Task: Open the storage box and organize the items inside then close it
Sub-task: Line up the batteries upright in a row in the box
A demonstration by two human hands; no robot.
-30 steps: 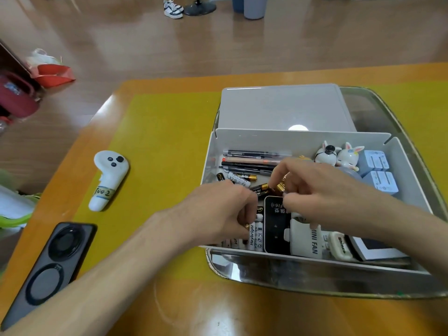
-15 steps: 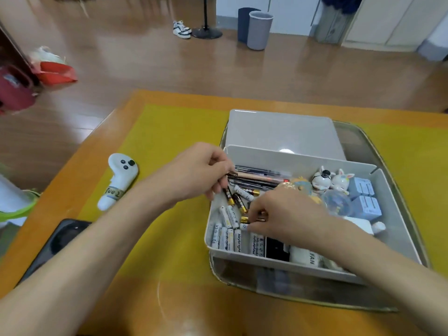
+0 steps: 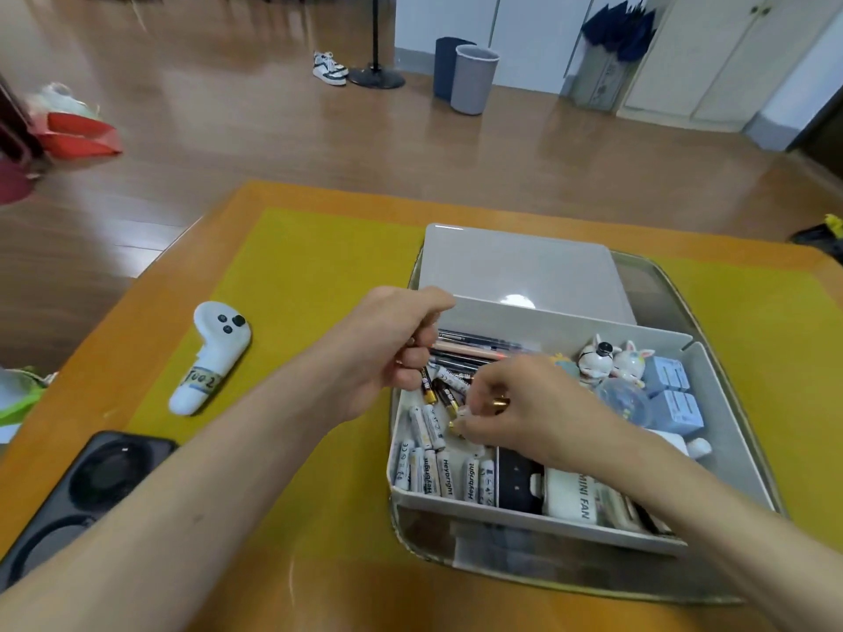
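Both forearms are bare right up to the bottom edge of the view, with no sleeve showing on either. The left hand (image 3: 392, 344) wears nothing. The right hand (image 3: 533, 408) carries a gold-coloured ring (image 3: 500, 401) on one of its fingers (image 3: 479, 410).

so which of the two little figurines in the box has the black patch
The left figurine, the white one with a round black patch on its head. The rabbit-eared figurine beside it is white and pink.
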